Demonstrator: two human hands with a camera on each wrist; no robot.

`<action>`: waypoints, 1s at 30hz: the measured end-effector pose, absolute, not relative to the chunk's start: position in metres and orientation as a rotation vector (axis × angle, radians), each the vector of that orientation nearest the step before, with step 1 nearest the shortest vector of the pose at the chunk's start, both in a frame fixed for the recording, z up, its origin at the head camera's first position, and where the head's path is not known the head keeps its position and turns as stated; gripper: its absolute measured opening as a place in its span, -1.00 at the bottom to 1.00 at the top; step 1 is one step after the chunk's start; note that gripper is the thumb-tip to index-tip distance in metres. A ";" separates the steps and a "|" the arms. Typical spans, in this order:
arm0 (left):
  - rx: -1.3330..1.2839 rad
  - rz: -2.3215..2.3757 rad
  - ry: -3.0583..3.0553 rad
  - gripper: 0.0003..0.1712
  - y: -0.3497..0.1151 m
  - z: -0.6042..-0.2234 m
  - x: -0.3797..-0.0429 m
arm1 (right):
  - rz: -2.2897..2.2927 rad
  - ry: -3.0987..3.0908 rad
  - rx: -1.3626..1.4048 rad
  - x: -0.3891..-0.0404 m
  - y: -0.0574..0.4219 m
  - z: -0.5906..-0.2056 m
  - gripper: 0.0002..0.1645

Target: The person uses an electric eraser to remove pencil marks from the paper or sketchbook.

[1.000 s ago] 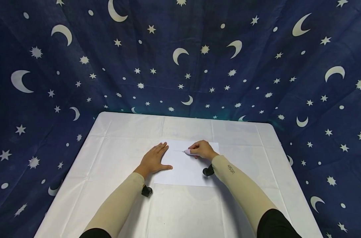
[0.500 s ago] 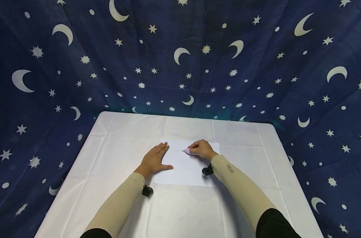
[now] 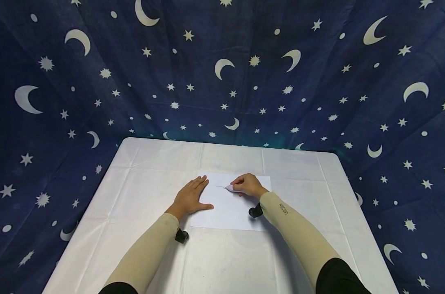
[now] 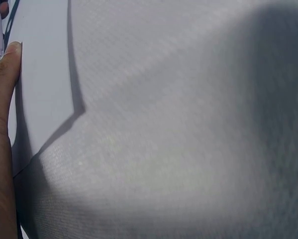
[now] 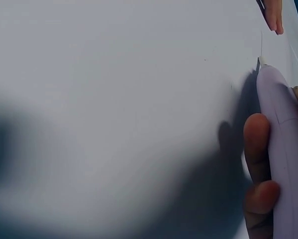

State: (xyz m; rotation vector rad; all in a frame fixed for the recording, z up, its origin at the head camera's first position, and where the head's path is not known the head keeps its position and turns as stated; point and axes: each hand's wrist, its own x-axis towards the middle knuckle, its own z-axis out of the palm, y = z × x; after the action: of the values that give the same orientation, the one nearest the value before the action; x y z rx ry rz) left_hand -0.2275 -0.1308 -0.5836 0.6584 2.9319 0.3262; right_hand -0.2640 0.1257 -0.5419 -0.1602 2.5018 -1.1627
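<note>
A pale lilac, smooth, rounded pen-like tool (image 5: 288,149) is sitting over the middle of a white rectangular paper sheet (image 3: 222,214), its thin tip pointing leftward. Nearest, two cream fabric sleeves (image 3: 145,249) are covering the forearms. Beyond them, the left hand (image 3: 189,199) is lying across the sheet's left edge, fingers straight, thumb spreading rightward. The right hand (image 3: 249,185) is gripping the tool, fingers curling round it. A thin straight line (image 3: 218,186) is running leftward from near the tip; whether they are touching is unclear. Farther off, a white cloth-covered table (image 3: 163,159) is meeting a dark blue fabric backdrop (image 3: 204,41) bearing pale moons and stars.
</note>
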 end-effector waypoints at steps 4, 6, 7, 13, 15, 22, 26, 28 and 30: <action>0.669 0.341 2.930 0.24 -0.131 -0.584 -0.228 | -1.162 2.519 -0.158 -0.266 0.126 -0.540 -0.85; 0.674 0.343 2.929 0.24 -0.131 -0.585 -0.229 | -1.167 2.521 -0.153 -0.267 0.127 -0.540 -0.85; 0.676 0.343 2.928 0.24 -0.131 -0.585 -0.229 | -1.168 2.521 -0.152 -0.268 0.127 -0.540 -0.85; 0.687 0.342 2.938 0.25 -0.132 -0.587 -0.229 | -1.176 2.516 -0.158 -0.269 0.127 -0.541 -0.84; 0.690 0.335 2.939 0.25 -0.132 -0.587 -0.229 | -1.172 2.519 -0.163 -0.269 0.126 -0.541 -0.84; 0.650 0.309 2.920 0.24 -0.131 -0.585 -0.229 | -1.170 2.499 -0.165 -0.268 0.120 -0.541 -0.83; 0.638 0.299 2.911 0.24 -0.130 -0.583 -0.228 | -1.177 2.480 -0.167 -0.268 0.119 -0.543 -0.83; 0.639 0.299 2.908 0.24 -0.130 -0.583 -0.228 | -1.175 2.478 -0.170 -0.268 0.118 -0.544 -0.84; 0.642 0.303 2.906 0.24 -0.131 -0.583 -0.228 | -1.167 2.484 -0.176 -0.267 0.117 -0.544 -0.84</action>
State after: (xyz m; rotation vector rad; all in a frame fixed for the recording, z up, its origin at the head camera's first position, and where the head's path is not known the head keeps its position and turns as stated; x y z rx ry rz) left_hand -0.2284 -0.1309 -0.5828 0.6422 2.9063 0.3033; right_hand -0.2675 0.1174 -0.5440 -0.1759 2.4844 -1.1665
